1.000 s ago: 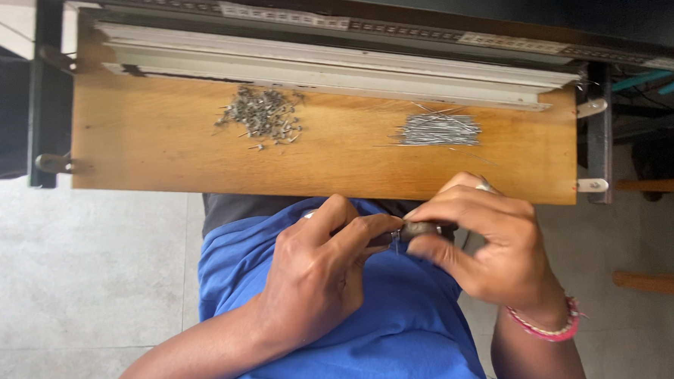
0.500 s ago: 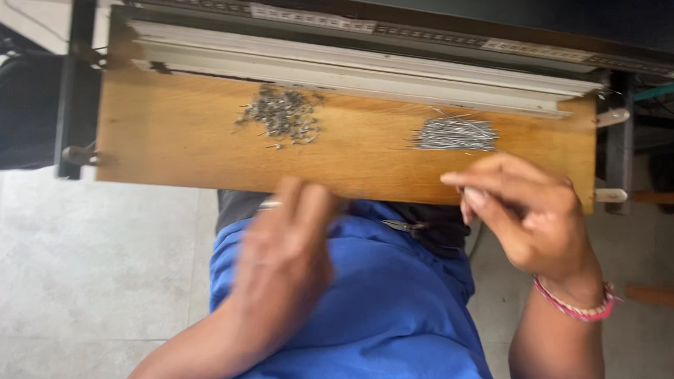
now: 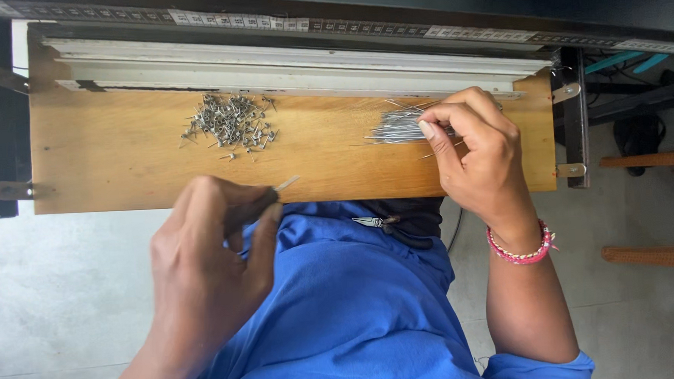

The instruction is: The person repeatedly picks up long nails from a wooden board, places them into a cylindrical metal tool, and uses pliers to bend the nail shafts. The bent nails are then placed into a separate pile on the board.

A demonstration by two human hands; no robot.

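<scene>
Left hand (image 3: 211, 255) pinching small metal pin (image 3: 286, 183); right hand (image 3: 475, 149) picking thin wires (image 3: 395, 126) off wooden board (image 3: 124, 161), beside bent pins (image 3: 230, 124).

My right hand (image 3: 481, 154) covers part of the wire pile (image 3: 396, 126); the piece (image 3: 285, 183) pinched in my left fingers (image 3: 258, 208) is mostly hidden.

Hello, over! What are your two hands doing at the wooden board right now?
Left hand pinches one small metal piece. Right hand picks at the straight wire pile. Bent-piece pile lies untouched on the wooden board. Nothing blocking.
</scene>
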